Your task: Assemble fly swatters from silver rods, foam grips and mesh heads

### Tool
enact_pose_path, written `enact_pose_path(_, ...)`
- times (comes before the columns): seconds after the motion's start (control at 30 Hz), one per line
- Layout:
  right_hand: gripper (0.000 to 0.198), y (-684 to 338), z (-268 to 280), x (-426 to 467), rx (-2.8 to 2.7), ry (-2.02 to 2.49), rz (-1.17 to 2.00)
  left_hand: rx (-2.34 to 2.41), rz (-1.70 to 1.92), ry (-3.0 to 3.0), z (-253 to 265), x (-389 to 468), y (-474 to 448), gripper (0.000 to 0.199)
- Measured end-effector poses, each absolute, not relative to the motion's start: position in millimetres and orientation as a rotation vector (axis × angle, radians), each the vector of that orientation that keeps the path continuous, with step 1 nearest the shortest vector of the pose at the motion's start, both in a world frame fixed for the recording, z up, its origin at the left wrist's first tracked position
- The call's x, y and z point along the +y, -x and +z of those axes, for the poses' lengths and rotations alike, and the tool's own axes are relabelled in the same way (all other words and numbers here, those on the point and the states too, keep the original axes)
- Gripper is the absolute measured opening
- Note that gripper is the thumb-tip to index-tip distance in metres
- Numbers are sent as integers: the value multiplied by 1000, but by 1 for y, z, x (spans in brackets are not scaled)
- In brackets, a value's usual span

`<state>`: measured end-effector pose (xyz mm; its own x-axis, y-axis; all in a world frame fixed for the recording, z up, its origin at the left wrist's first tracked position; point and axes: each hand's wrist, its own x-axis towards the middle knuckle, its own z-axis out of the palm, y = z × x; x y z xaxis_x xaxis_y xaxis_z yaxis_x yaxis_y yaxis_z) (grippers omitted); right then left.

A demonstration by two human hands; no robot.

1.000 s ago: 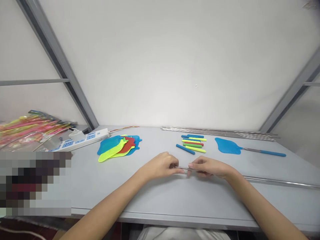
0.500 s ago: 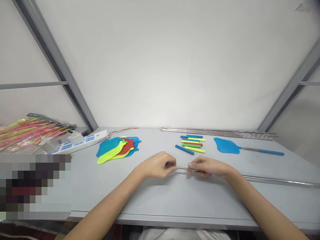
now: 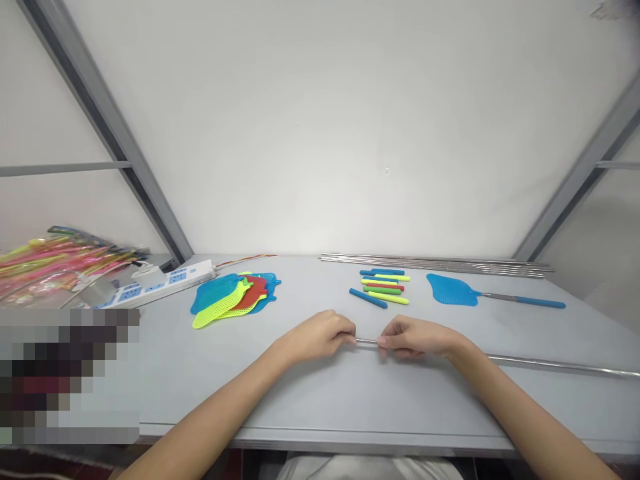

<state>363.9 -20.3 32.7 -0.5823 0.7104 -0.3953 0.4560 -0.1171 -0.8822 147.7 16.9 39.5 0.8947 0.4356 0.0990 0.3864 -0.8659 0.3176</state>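
brt wall, soft shadows, lower l pixelated

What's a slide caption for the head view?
Left hand and right hand pinch a metal rod at a grey table, swatter heads and loose handles lying beyond.

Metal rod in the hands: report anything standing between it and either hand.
Nothing visible stands between: the left hand and right hand both pinch the metal rod directly. The slanted blue handle lies beyond them, apart from the rod.

Rod between left hand and right hand: silver. Grips beyond: blue, yellow, red, green. Leftward topmost flyswatter head: perforated yellow.
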Motion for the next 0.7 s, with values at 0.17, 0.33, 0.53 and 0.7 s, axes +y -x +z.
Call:
enact_pose_path(0.17, 41, -366, 29, -19, -1981, 1331, 1770, 592, 193, -2780, 34, 12, -150, 16)
enact_pose_path(0.33, 42, -365, 29, -20, -1976, 1379, 1773, 626, 183, -2831, 31, 10, -152, 19)
enact_pose_path(0.53, 40, -360, 30, -22, -1980, 1356, 1790, 606, 174, -2850, 30, 6, -155, 22)
enact_pose_path(0.7, 39, -359, 31, -23, -1993, 1349, 1783, 610, 181, -2864, 31, 4, -156, 23)
